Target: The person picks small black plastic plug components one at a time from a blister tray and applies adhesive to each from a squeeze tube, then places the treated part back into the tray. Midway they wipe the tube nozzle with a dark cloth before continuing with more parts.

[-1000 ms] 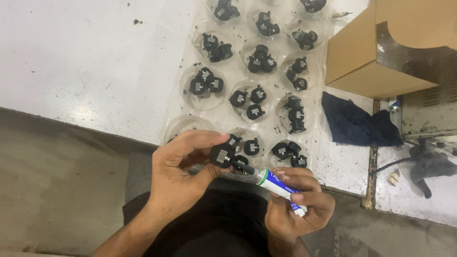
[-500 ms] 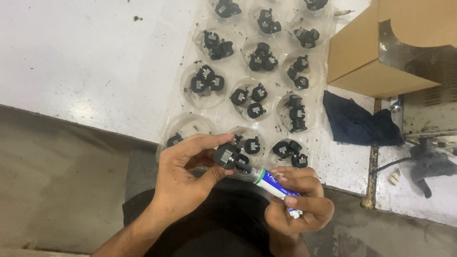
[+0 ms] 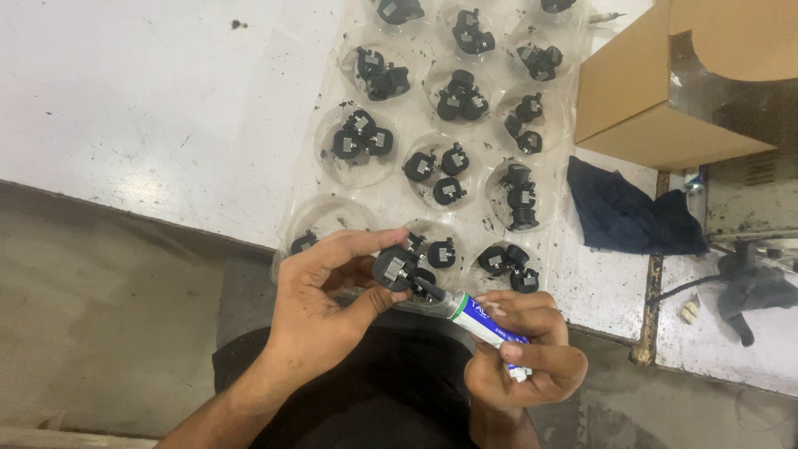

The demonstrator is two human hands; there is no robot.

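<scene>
- Little has shifted since the earlier frames: the left hand (image 3: 320, 312) has turned its small black part (image 3: 397, 270) slightly, and the tube's nozzle still meets it.
- Left thumb and fingers are closed around the part, pinching its rim.
- Right hand (image 3: 532, 357) is wrapped shut around the white-and-blue tube (image 3: 486, 320), just right of that pinch.
- Beyond the grip lies the clear blister tray (image 3: 391, 204) of matching parts.
- Judgement: squeeze gently, keep the nozzle steady, part held still.

Cardboard box (image 3: 657, 91) right of parts tray (image 3: 391, 191)
</scene>
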